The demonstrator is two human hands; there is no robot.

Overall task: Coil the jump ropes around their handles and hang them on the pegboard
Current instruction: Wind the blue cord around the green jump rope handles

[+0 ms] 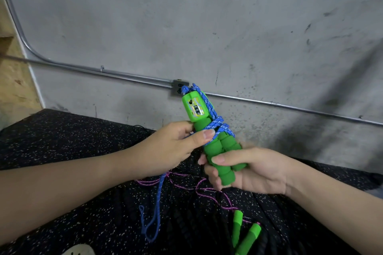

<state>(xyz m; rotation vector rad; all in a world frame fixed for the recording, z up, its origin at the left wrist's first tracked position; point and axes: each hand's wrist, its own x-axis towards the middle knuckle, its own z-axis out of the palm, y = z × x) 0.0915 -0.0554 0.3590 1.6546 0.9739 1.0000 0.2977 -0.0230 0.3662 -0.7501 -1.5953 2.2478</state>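
My right hand (244,170) grips the lower ends of two green foam handles (219,147) held side by side and tilted up to the left. A blue rope (217,125) is wound around their upper part, below a green counter head (193,107). My left hand (170,149) pinches the blue rope against the handles with thumb and fingers. The loose blue rope (154,213) hangs down from that hand in a loop to the floor. A second rope, purple (199,189), lies uncoiled on the floor with its two green handles (244,232) at the bottom centre.
Black speckled rubber flooring (83,151) runs up to a grey concrete wall (186,27). A metal conduit (124,74) with a junction box (180,86) runs along the wall. Plywood (12,80) stands at the left. A white object (80,249) pokes in at the bottom edge.
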